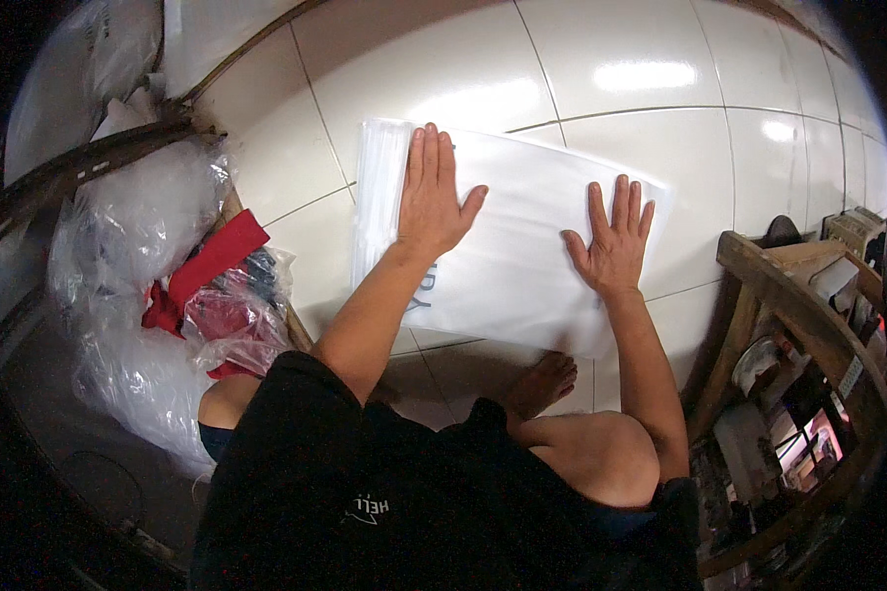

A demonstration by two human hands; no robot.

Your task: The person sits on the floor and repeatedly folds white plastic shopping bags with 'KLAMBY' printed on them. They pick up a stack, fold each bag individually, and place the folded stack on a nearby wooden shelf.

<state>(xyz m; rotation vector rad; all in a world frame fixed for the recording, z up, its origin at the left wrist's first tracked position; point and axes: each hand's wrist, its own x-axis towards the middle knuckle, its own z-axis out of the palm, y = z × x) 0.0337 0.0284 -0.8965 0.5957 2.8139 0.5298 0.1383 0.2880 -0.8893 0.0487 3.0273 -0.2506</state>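
A stack of white plastic bags (522, 236) lies flat on the tiled floor in front of me, with some dark printing toward its left part. My left hand (434, 197) rests palm down on the stack near its left edge, fingers straight and pointing away from me. Near the right end, my right hand (616, 241) also presses flat on the top sheet, its fingers spread. Layered edges of the stack show along the left side. Neither hand grips anything.
Glossy white tiles (641, 138) stretch beyond the stack. Crumpled clear plastic (118, 286) and a red strip (222, 256) lie to my left. A wooden frame (798, 305) holding assorted items stands at the right. My bare foot (545, 382) is close to the stack's near edge.
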